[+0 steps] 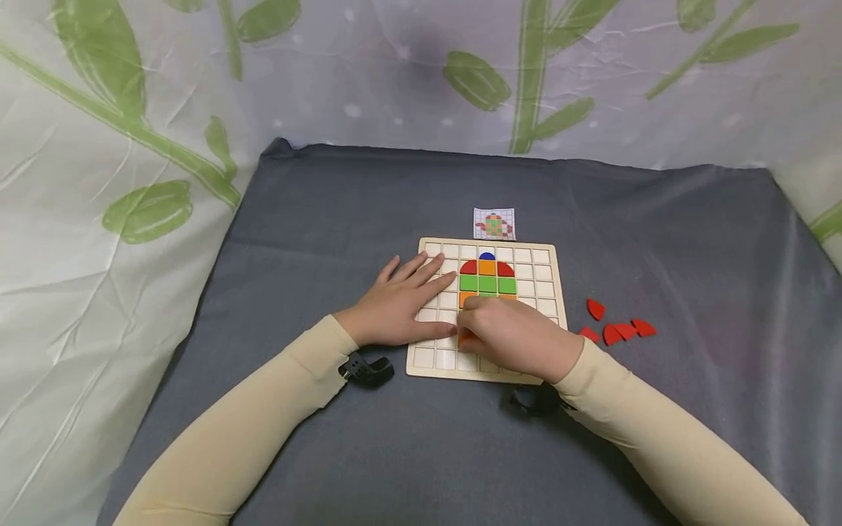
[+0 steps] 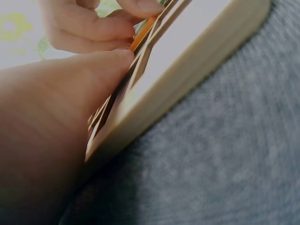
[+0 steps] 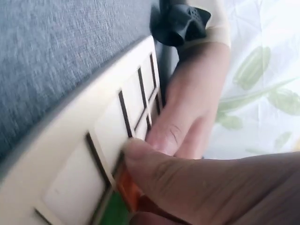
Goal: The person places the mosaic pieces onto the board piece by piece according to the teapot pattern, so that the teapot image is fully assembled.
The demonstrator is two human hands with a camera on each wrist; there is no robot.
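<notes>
A light wooden grid board (image 1: 424, 369) lies on the cloth. My left hand (image 1: 395, 303) rests on its left side, fingers spread, the thumb pointing toward the right hand. Over the lower middle of the board, my right hand (image 1: 509, 332) has curled fingers and pinches an orange tile (image 3: 125, 185) at a grid cell; the hand partly hides this tile. A green tile (image 3: 114, 211) sits beside it in the right wrist view. Higher on the board are green tiles (image 1: 487, 283), red quarter-round tiles (image 1: 468, 268), an orange square (image 1: 487, 267) and a blue half-round tile (image 1: 487, 256).
Several loose red quarter-round pieces (image 1: 612, 334) lie on the grey cloth (image 1: 408, 453) right of the board. A small picture card (image 1: 495, 224) with a coloured grid pattern lies beyond the board's far edge. A leaf-patterned curtain (image 1: 395, 80) stands behind.
</notes>
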